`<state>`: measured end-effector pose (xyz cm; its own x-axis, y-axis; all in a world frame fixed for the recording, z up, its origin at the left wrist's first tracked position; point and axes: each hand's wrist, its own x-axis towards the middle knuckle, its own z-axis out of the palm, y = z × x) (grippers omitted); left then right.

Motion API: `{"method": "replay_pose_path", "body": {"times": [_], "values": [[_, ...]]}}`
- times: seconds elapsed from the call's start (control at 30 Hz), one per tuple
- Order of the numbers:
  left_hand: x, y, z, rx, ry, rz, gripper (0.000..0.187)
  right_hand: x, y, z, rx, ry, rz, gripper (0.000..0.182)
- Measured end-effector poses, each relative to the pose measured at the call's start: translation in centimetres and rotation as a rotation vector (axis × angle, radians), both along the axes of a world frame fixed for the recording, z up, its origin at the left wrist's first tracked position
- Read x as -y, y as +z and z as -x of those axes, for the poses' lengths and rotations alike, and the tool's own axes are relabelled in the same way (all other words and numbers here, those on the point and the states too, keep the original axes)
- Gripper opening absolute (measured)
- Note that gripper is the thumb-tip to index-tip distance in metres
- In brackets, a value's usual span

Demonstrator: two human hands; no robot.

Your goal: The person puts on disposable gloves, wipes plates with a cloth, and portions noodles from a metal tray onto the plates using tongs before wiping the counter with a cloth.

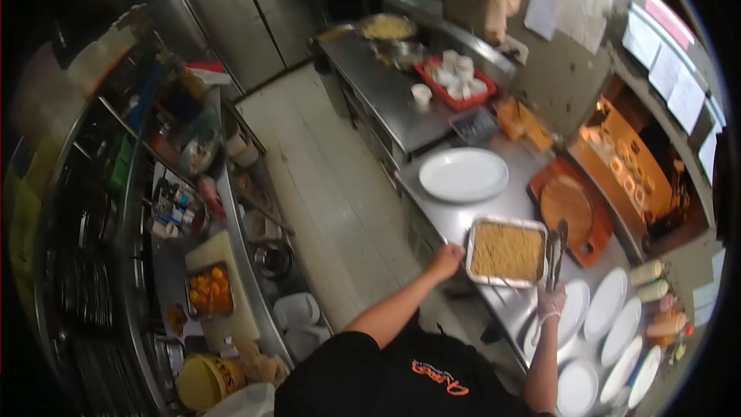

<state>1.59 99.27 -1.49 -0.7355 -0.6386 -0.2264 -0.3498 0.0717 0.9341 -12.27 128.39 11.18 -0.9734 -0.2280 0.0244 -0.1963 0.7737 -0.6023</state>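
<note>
A rectangular metal tray [507, 252] filled with a crumbly golden-brown food is at the edge of the steel counter. My left hand [445, 262] is closed just left of the tray's left rim; what its fingers hold, if anything, is too small to make out. My right hand [551, 303], in a clear glove, grips dark metal tongs [556, 251] at the tray's right side, the tongs pointing away from me. Beyond the tray lies a white oval platter [463, 174]. Right of it, a round wooden board [566, 208] rests on a reddish board.
Several white oval plates [607, 303] cover the counter's near right part, beside sauce bottles [652, 290]. A red basket [480, 99] of white cups stands farther back. On the left are a shelf with a tray of orange pieces [209, 291] and a yellow bucket [202, 383].
</note>
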Motion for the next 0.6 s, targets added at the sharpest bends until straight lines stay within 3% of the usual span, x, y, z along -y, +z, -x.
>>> {"method": "replay_pose_path", "body": {"times": [0.03,0.1,0.27,0.37,0.4,0.5,0.6], "values": [[-0.3,3.0,0.5,0.027,-0.025,-0.082,0.03,1.0,0.4,1.0,-0.011,-0.01,-0.035,0.029],[-0.3,0.8,2.0,-0.044,-0.076,0.112,0.036,2.2,-1.6,3.6,-0.001,-0.067,-0.091,0.029],[-0.3,2.8,1.6,0.124,-0.193,0.006,0.029,2.7,-3.1,5.4,0.195,-0.025,0.024,0.026],[-1.0,0.1,1.0,-0.135,-0.056,-0.361,0.03,1.6,-5.5,6.2,0.239,0.0,-0.007,0.027],[-0.9,1.2,0.3,-0.047,-0.041,-0.44,0.032,2.0,-4.4,5.0,0.262,-0.008,0.002,0.028],[-0.8,1.3,-1.5,-0.17,0.012,-0.575,0.033,1.8,-6.5,3.9,0.26,0.028,0.073,0.026],[-0.9,-0.5,-2.5,-0.242,0.184,-0.746,0.045,3.2,-2.0,1.0,0.358,-0.014,0.195,0.027]]}}
